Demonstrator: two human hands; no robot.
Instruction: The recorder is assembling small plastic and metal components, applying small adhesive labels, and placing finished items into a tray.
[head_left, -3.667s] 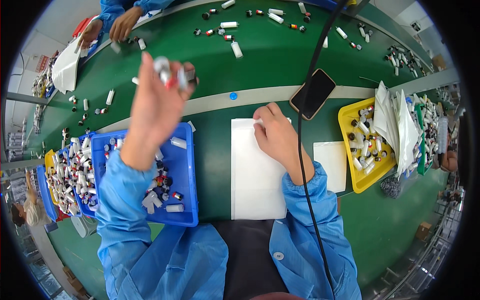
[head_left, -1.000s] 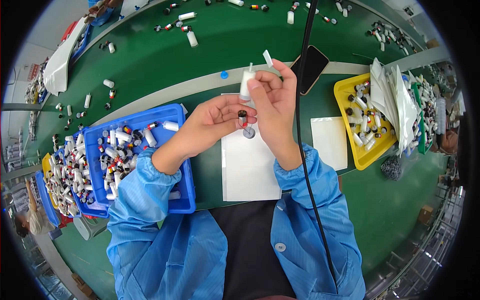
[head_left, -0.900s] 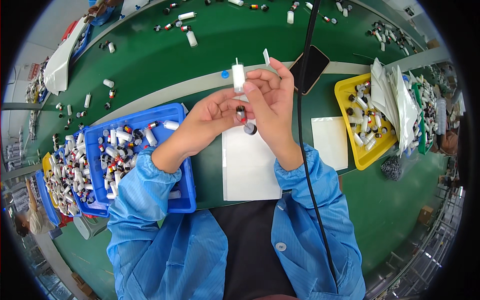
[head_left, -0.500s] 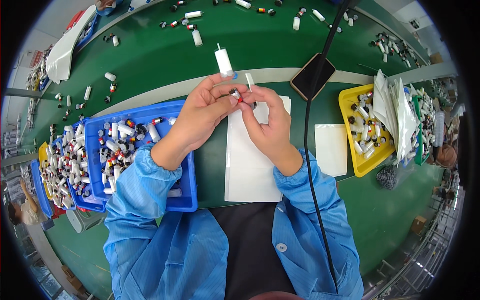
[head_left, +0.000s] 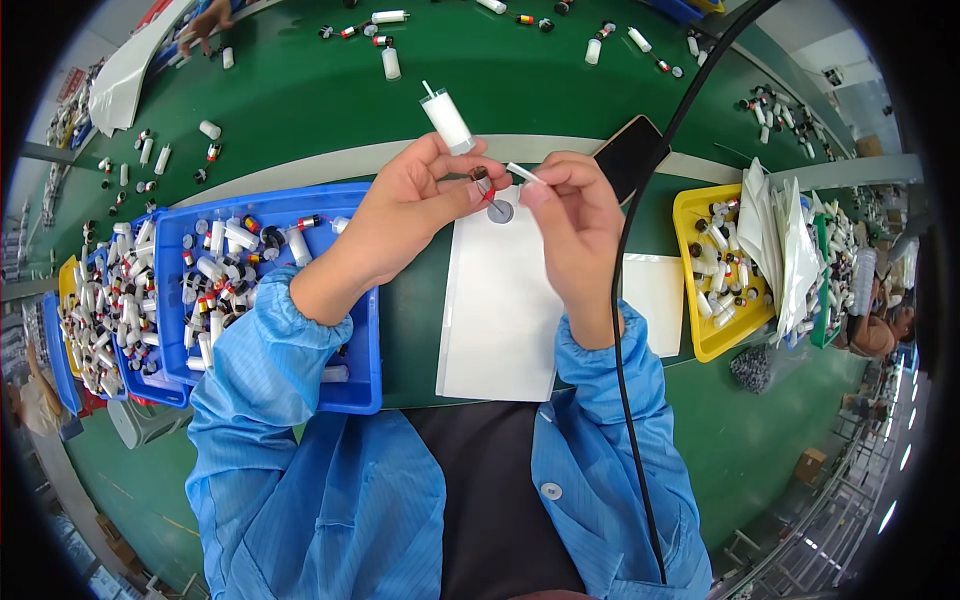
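My left hand (head_left: 395, 225) is closed round two things above the white sheets. One is a white cylinder (head_left: 449, 122) in a clear sleeve with a thin white stem, tilted up and to the left beyond the fingers. The other is a small dark part with a red band (head_left: 484, 184), pinched at the fingertips; a round grey disc (head_left: 500, 211) on a thin rod hangs below it. Just to the right, my right hand (head_left: 582, 235) pinches a short thin white tube (head_left: 525, 174), its free end pointing at the red-banded part but apart from it.
Blue trays (head_left: 372, 300) full of white cylinders and small parts stand left. White sheets (head_left: 497, 320) lie before me. A phone (head_left: 625, 158), a hanging black cable (head_left: 618, 330) and a yellow tray (head_left: 690, 270) are right. Another person's hand (head_left: 207, 24) reaches in far left.
My right hand has drawn away to the right with the white tube. The white cylinder in my left hand leans further left, and the grey disc now shows. Another person's hand has moved further in.
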